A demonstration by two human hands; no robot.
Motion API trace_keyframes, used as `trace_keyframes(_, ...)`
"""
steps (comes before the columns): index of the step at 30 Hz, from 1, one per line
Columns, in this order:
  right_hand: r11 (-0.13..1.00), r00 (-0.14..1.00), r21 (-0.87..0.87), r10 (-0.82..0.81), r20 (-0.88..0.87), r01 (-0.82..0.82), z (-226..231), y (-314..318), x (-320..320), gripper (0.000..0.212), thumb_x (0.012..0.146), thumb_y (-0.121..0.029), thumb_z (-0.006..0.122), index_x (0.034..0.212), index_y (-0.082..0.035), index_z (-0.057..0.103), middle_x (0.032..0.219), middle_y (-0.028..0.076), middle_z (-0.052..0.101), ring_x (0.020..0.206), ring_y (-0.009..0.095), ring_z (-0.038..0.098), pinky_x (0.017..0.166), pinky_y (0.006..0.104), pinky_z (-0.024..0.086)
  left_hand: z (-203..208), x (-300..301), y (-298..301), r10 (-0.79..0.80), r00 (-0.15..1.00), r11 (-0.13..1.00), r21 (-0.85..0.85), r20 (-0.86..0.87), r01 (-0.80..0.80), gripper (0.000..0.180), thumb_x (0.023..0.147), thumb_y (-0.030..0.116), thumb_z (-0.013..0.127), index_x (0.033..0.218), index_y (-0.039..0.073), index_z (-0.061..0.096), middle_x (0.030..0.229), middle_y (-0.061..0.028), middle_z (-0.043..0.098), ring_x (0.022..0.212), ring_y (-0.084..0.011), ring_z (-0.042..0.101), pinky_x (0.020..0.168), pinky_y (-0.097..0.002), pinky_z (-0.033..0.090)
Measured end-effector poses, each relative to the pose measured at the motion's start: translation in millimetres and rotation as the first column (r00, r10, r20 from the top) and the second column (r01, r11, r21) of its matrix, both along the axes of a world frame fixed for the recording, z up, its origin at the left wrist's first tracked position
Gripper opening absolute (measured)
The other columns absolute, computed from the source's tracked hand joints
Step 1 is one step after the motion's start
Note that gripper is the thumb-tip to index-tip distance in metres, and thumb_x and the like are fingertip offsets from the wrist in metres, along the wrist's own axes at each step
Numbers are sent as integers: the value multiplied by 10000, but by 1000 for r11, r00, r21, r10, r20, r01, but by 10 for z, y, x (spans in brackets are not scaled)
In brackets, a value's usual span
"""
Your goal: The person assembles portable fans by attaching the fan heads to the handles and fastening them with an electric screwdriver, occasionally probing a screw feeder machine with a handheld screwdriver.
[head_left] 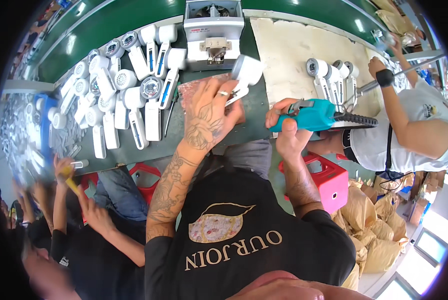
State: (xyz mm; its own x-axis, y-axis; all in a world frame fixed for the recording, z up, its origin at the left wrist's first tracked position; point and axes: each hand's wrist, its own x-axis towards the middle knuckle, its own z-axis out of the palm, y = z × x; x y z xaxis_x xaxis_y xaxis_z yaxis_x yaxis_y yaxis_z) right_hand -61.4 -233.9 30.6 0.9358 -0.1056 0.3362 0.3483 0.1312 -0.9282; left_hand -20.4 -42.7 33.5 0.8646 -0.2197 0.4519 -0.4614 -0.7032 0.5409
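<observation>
My left hand (pixel 209 117) grips a white unit (pixel 245 75) over the surface (pixel 244 125), steady for the teal driver (pixel 311 116) clenched in my right hand (pixel 285 131).

The left hand (pixel 209 112) holds a white device (pixel 245 75); the right hand (pixel 284 122) grips a teal power screwdriver (pixel 311 116). Beyond both hands lies the dark green surface (pixel 119 22). Left of the left hand lie white-and-blue devices (pixel 134 95).

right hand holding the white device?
No, the right hand grips a teal power screwdriver; the white device is in the left hand.
</observation>
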Motion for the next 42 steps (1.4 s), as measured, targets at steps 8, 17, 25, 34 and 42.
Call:
trace_keyframes(8, 988, 996, -154, -11, -91, -4, -31, 59, 242, 525, 990, -414, 694, 1179, 62, 578, 856, 74, 639, 814, 172, 628, 743, 320, 507, -162, -324, 227, 87, 972, 959, -246, -220, -141, 307, 879, 161, 698, 1161, 57, 636, 1098, -164, 621, 980, -374, 650, 824, -442, 534)
trace_keyframes(17, 829, 937, -456, -347, 35, 324, -133, 181, 384, 724, 907, -290, 749, 1470, 29, 425, 1371, 261, 535, 1289, 360, 522, 1116, 433, 400, -359, -785, -64, -627, 676, -6, -865, -388, -503, 522, 1068, 175, 510, 1528, 5, 333, 1453, -271, 518, 1326, -448, 540, 1098, -604, 444)
trace_keyframes(25, 717, 995, -696, 40, 92, 36, -72, 401, -357, 597, 838, -241, 751, 1360, -29, 554, 1375, 195, 543, 1326, 405, 483, 1085, 519, 398, -441, -798, -104, -763, 621, -309, -741, -181, -596, 520, 1116, 327, 408, 1540, 25, 391, 1529, -151, 478, 1413, -289, 472, 1195, -471, 355)
trace_keyframes(34, 613, 989, -776, -104, 107, 149, -106, 373, -402, 628, 857, -62, 726, 1434, 38, 499, 1310, 254, 513, 1219, 421, 516, 1038, 475, 446, -264, -785, -367, -702, 681, -380, -698, -209, -606, 550, 1118, 473, 380, 1486, 68, 443, 1446, -79, 551, 1343, -223, 503, 1158, -402, 365)
trace_keyframes(42, 554, 995, -827, -84, 54, 92, -16, 369, -375, 626, 839, -81, 745, 1418, 12, 527, 1190, 197, 523, 1098, 362, 508, 950, 457, 452, -240, -773, -330, -691, 672, -354, -685, -266, -636, 641, 1093, 551, 376, 1472, 36, 419, 1436, -108, 542, 1345, -255, 504, 1163, -423, 367)
